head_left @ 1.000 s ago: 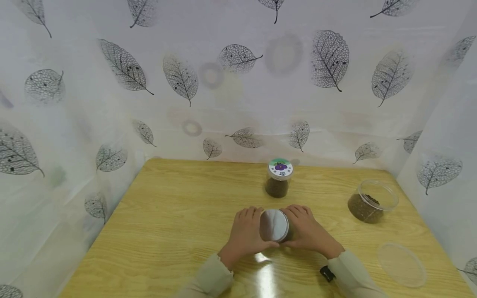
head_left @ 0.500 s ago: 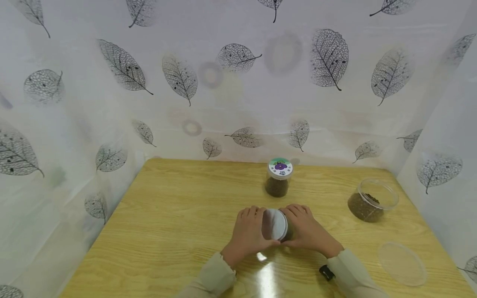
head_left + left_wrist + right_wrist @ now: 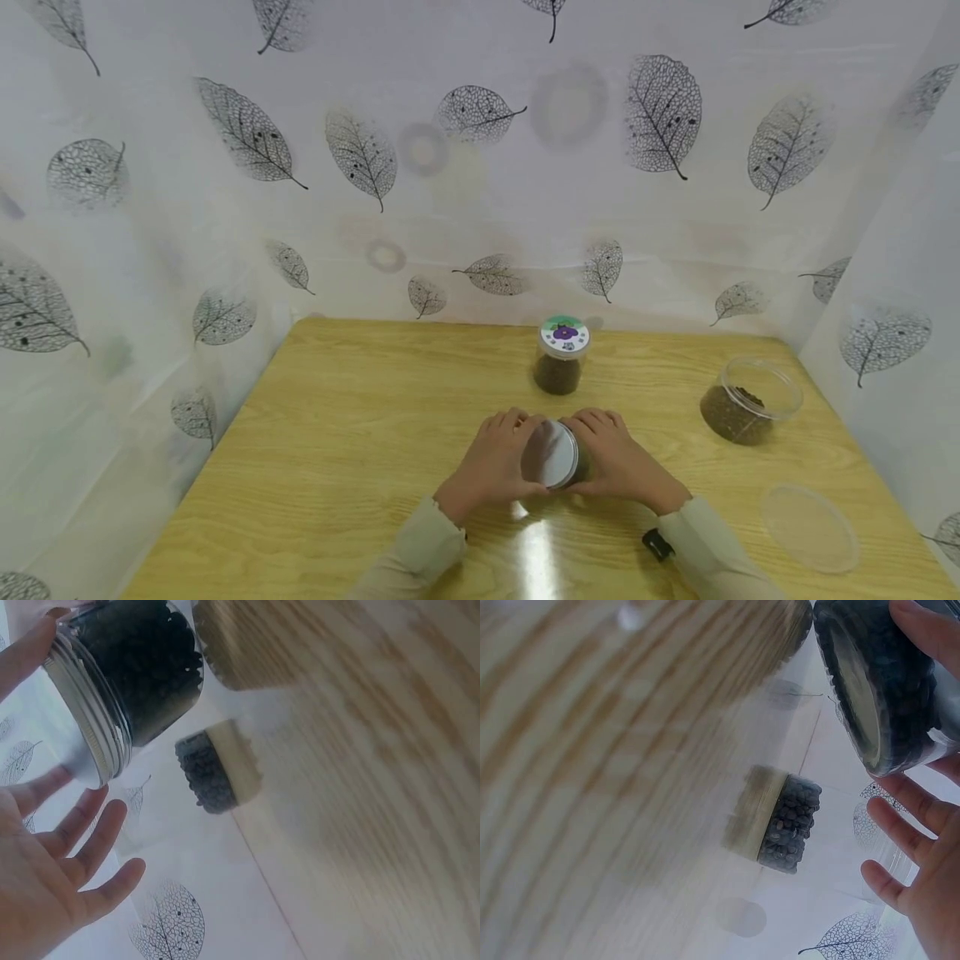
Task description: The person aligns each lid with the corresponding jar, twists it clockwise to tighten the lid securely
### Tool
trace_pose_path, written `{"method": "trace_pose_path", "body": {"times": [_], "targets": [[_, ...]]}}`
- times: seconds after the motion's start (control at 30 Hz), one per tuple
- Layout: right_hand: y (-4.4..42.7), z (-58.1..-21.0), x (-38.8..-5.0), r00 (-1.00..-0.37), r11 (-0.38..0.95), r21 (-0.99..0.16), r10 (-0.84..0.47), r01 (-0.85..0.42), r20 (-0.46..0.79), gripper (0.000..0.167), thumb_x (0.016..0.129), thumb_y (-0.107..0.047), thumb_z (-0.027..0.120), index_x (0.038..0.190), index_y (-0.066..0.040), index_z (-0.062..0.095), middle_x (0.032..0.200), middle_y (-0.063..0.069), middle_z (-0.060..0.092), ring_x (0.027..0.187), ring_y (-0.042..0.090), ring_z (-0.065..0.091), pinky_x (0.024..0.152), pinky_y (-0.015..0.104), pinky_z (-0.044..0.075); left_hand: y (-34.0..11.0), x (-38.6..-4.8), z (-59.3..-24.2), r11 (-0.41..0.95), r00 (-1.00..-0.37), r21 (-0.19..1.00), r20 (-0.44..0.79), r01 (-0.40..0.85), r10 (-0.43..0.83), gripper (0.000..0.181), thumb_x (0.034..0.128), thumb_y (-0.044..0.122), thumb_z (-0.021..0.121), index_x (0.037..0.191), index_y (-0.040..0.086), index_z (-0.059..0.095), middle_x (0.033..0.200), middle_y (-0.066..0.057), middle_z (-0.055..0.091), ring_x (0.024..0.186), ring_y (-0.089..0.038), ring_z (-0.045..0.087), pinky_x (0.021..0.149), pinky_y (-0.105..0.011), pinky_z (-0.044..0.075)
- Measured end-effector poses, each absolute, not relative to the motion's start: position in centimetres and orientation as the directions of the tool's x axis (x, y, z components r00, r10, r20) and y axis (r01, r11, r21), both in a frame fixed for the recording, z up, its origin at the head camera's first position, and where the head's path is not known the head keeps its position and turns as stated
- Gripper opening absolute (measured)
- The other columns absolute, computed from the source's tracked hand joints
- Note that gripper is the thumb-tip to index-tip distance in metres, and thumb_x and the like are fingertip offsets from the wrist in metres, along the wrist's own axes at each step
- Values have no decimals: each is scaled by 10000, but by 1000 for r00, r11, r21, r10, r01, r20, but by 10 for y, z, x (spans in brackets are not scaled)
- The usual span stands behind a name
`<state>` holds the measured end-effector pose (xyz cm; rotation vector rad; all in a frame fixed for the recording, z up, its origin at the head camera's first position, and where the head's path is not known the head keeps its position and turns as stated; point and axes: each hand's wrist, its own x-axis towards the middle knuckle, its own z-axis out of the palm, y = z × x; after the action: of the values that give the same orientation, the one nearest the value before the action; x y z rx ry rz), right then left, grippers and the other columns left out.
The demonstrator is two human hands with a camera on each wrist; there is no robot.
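Between both hands stands a clear jar [image 3: 154, 671] of dark bean-like pieces, its screw lid [image 3: 558, 457] silvery and tilted toward the left hand. With thumb and forefinger the left hand [image 3: 489, 460] pinches the lid's rim; in the left wrist view its other fingers spread apart. The right hand [image 3: 621, 458] grips the jar's body from the right, thumb on the near side. In the right wrist view, the jar's base [image 3: 856, 694] is raised off the table on at least one side, and the right hand's lower fingers [image 3: 889, 885] fan out below it.
Behind the hands stands a second jar [image 3: 558, 375] of dark pieces, with a purple-flower label on its lid. At the right are a lidless clear tub [image 3: 738, 423], partly filled with brown pieces, and a flat clear disc [image 3: 810, 529]. Leaf-print curtain [image 3: 480, 192] surrounds the wooden table [image 3: 360, 400].
The left hand's fingers have shifted on the lid: its thumb draws back a little to the left and more of the lid shows. The right hand stays nearly still round the jar.
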<state>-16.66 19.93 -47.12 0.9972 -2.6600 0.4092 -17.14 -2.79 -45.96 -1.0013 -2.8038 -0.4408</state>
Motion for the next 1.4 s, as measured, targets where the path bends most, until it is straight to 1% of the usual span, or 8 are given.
{"method": "trace_pose_path", "body": {"times": [0.23, 0.4, 0.5, 0.63, 0.87, 1.0, 1.1, 1.4], "targets": [[200, -470, -168, -736, 720, -194, -595, -667, 323, 908, 530, -447, 877, 1278, -89, 508, 1178, 35, 561, 1137, 248, 490, 948, 501, 378, -31, -175, -453, 685, -732, 258, 228, 681, 642, 932, 578, 443, 871, 1377, 238, 438, 1188, -20, 491, 1085, -179, 492, 967, -381, 442], [199, -471, -169, -715, 708, -175, -605, -684, 349, 931, 499, -438, 892, 1263, -67, 510, 1166, 40, 565, 1120, 259, 498, 933, 510, 382, -33, -177, -455, 669, -721, 271, 216, 692, 658, 969, 567, 396, 888, 1401, 271, 410, 1191, -14, 484, 1088, -174, 484, 960, -376, 441], [199, -472, -169, -711, 706, -171, -605, -687, 358, 932, 494, -441, 893, 1259, -68, 513, 1156, 37, 566, 1111, 255, 501, 925, 510, 387, -34, -175, -456, 671, -728, 288, 197, 683, 657, 1015, 586, 453, 863, 1437, 250, 349, 1225, -25, 476, 1121, -184, 480, 972, -389, 439], [199, -473, -168, -720, 713, -178, -596, -678, 355, 919, 505, -451, 886, 1260, -78, 519, 1151, 37, 567, 1109, 246, 500, 929, 506, 392, -32, -172, -458, 695, -758, 309, 186, 649, 625, 1032, 639, 584, 776, 1457, 181, 294, 1274, -49, 474, 1171, -206, 487, 1009, -411, 430], [198, -471, -168, -726, 721, -176, -589, -671, 354, 931, 503, -460, 883, 1265, -71, 515, 1152, 53, 574, 1112, 268, 508, 938, 516, 394, -26, -165, -459, 793, -828, 241, 193, 560, 526, 969, 671, 727, 643, 1370, 97, 411, 1244, -76, 511, 1159, -236, 501, 979, -410, 445], [199, -471, -168, -724, 722, -163, -595, -672, 349, 943, 501, -459, 883, 1269, -61, 508, 1157, 61, 571, 1115, 279, 509, 937, 523, 399, -22, -162, -457, 831, -861, 226, 139, 508, 488, 961, 676, 747, 618, 1351, 85, 442, 1249, -81, 512, 1159, -242, 495, 975, -410, 439], [199, -470, -168, -724, 725, -156, -596, -671, 346, 944, 506, -463, 880, 1274, -60, 505, 1159, 60, 570, 1116, 277, 510, 940, 520, 400, -21, -162, -457, 841, -870, 225, 115, 493, 479, 960, 675, 743, 625, 1347, 79, 450, 1255, -83, 511, 1158, -243, 495, 975, -405, 439], [199, -469, -167, -730, 724, -171, -594, -668, 337, 935, 510, -476, 878, 1270, -73, 511, 1162, 52, 571, 1115, 257, 504, 937, 516, 396, -24, -165, -457, 799, -841, 265, 123, 539, 527, 942, 660, 658, 713, 1369, 110, 423, 1243, -75, 516, 1131, -228, 513, 972, -398, 453]]}}
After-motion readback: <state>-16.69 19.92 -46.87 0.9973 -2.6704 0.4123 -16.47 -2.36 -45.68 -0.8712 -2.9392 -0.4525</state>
